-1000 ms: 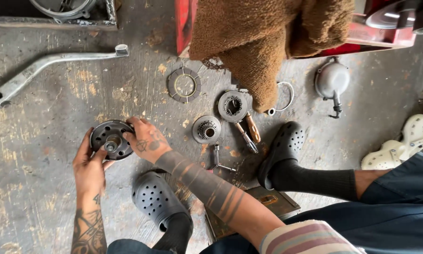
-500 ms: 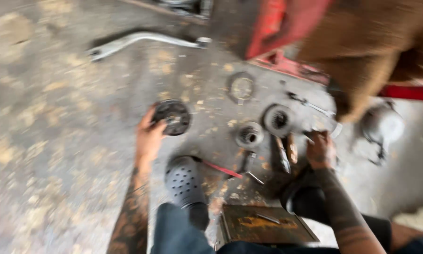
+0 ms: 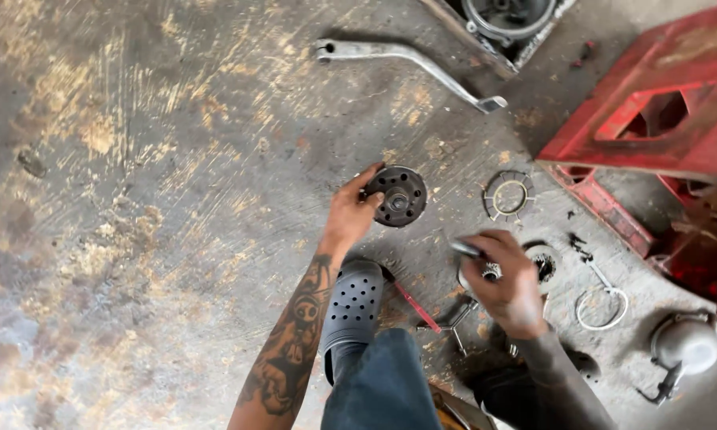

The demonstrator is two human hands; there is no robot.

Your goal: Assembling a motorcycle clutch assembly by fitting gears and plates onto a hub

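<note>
Round clutch hub (image 3: 397,196) under left hand (image 3: 346,224)

I see soft, even daylight on the concrete floor (image 3: 135,199), faint shadows, no glare; my right hand (image 3: 506,283) is motion-blurred.

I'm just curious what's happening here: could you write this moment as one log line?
left hand: grip on round dark metal hub with holes, on concrete floor | right hand: holds small metal tool, blurred

Round dark metal hub (image 3: 397,196) with ring of holes – flat on stained concrete, small blurred part (image 3: 472,252) lifted
</note>
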